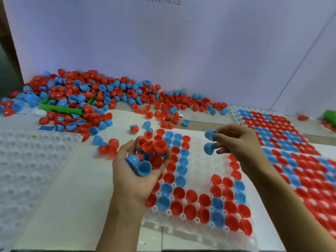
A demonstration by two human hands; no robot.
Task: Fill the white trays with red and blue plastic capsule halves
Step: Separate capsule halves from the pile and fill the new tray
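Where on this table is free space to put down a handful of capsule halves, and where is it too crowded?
Free: the bare tabletop between the empty left tray and the middle tray, and that tray's open centre. Crowded: the loose pile around the green bin, and the full right trays. The left hand and right hand both hold halves.

I find one marking only: a line of four dark printed Chinese characters [163, 0] on the pale backboard [163, 42] standing along the far edge of the worktop. The top frame edge crops the characters. I tentatively read the last two as 筛选; the first two I cannot read.
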